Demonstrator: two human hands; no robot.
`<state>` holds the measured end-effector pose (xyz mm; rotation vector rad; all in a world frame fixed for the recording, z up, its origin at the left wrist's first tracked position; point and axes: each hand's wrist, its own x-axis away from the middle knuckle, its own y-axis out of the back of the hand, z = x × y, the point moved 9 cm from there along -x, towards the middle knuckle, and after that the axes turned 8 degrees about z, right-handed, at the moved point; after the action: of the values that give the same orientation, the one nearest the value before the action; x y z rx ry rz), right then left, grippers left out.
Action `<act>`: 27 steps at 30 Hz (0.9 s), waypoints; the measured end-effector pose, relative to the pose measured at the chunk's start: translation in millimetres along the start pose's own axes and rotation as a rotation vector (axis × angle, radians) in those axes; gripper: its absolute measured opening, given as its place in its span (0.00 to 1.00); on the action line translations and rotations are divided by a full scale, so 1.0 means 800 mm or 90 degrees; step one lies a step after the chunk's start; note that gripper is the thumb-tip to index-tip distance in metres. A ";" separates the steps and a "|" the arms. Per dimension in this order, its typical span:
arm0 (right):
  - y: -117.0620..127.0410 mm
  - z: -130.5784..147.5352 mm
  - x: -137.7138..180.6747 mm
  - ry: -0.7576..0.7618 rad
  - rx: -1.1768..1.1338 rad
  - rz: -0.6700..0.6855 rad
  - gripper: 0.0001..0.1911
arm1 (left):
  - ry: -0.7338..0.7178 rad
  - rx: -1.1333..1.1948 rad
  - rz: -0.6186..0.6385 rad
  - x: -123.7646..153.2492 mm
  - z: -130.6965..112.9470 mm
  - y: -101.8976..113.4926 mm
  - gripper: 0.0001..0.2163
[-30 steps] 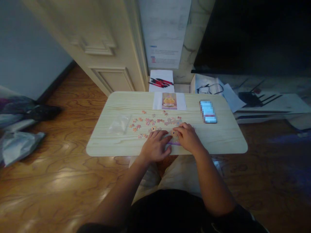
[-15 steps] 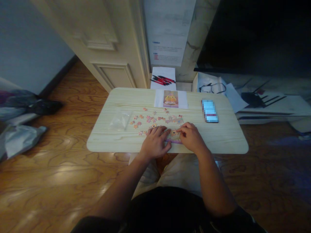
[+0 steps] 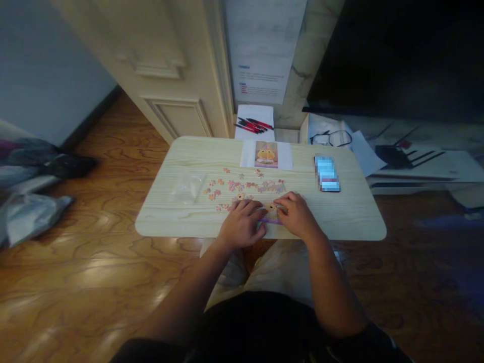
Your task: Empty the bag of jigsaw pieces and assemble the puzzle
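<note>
A partly joined jigsaw puzzle [image 3: 270, 214] with a yellow figure and a purple lower edge lies near the front of the table. My left hand [image 3: 242, 224] rests over its left side, fingers stretched out and touching it. At the right side, my right hand [image 3: 298, 216] has thumb and forefinger pinched on a puzzle piece, mostly hidden by the fingers. Loose puzzle pieces [image 3: 214, 194] are scattered beyond and left of my left hand. Another joined strip of pieces [image 3: 271, 186] lies just past the hands.
A printed picture of the yellow figure [image 3: 266, 154] lies at the table's back edge. A clear plastic bag [image 3: 188, 188] is on the left, a lit phone [image 3: 327, 173] on the right. Red and black pens [image 3: 254, 125] lie on paper behind the pale wooden table [image 3: 166, 222].
My right fingers have shifted slightly at the puzzle's right side, with the forefinger drawn in. My left hand stays nearly where it was.
</note>
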<state>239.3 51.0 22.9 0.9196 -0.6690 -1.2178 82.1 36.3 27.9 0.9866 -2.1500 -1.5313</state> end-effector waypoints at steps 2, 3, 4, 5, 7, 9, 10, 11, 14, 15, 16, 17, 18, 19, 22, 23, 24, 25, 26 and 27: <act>0.001 -0.001 0.000 -0.006 0.003 0.000 0.14 | -0.004 0.003 0.001 -0.001 -0.001 0.001 0.18; 0.002 -0.001 0.000 -0.007 0.004 0.001 0.14 | -0.004 0.005 0.002 -0.001 -0.001 0.002 0.18; 0.002 -0.001 0.000 -0.008 0.004 0.001 0.13 | -0.005 0.006 0.002 -0.001 -0.001 0.002 0.18; 0.003 0.000 0.000 -0.010 0.005 0.002 0.13 | -0.005 0.007 0.002 -0.001 -0.001 0.002 0.18; 0.003 0.000 -0.001 -0.013 0.005 0.004 0.13 | -0.006 0.008 0.000 -0.002 -0.001 0.001 0.18; 0.004 0.000 -0.001 -0.015 0.002 0.005 0.13 | -0.010 0.013 -0.006 -0.001 -0.002 0.001 0.18; 0.005 0.000 -0.001 -0.016 0.000 0.003 0.14 | -0.011 0.018 -0.013 0.001 -0.001 0.002 0.18; 0.006 0.000 -0.001 -0.017 -0.003 -0.001 0.14 | -0.008 0.027 -0.025 0.003 0.001 0.004 0.17; 0.009 -0.002 0.000 -0.015 -0.014 -0.009 0.15 | 0.057 0.058 -0.090 0.013 0.023 0.020 0.13; 0.011 -0.003 0.000 -0.012 -0.019 -0.012 0.15 | 0.097 0.061 -0.114 0.017 0.036 0.027 0.13; 0.012 -0.003 0.001 -0.009 -0.024 -0.015 0.15 | 0.144 0.056 -0.137 0.022 0.051 0.034 0.12; 0.014 -0.004 0.001 -0.007 -0.029 -0.019 0.15 | 0.186 0.038 -0.148 0.026 0.064 0.040 0.12; 0.015 -0.004 0.001 -0.006 -0.033 -0.024 0.15 | 0.231 0.013 -0.147 0.028 0.078 0.045 0.12; 0.016 -0.004 0.001 -0.005 -0.036 -0.027 0.15 | 0.270 -0.013 -0.140 0.030 0.090 0.048 0.13; 0.015 -0.003 -0.001 -0.010 -0.040 -0.028 0.15 | 0.320 -0.068 -0.102 0.026 0.111 0.051 0.15; 0.014 -0.003 -0.001 -0.012 -0.039 -0.027 0.14 | 0.321 -0.081 -0.089 0.023 0.112 0.051 0.15; 0.013 -0.003 -0.002 -0.014 -0.038 -0.026 0.14 | 0.317 -0.092 -0.079 0.019 0.112 0.050 0.15; 0.012 -0.003 -0.003 -0.015 -0.037 -0.025 0.13 | 0.311 -0.101 -0.069 0.015 0.111 0.048 0.14; 0.011 -0.003 -0.003 -0.014 -0.036 -0.024 0.13 | 0.304 -0.109 -0.062 0.012 0.109 0.047 0.14; 0.011 -0.003 -0.003 -0.013 -0.037 -0.024 0.13 | 0.297 -0.113 -0.057 0.009 0.107 0.046 0.14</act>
<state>245.0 54.6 29.6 0.8767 -0.6318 -1.2751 11.8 97.7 29.3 1.2452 -1.6409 -1.3370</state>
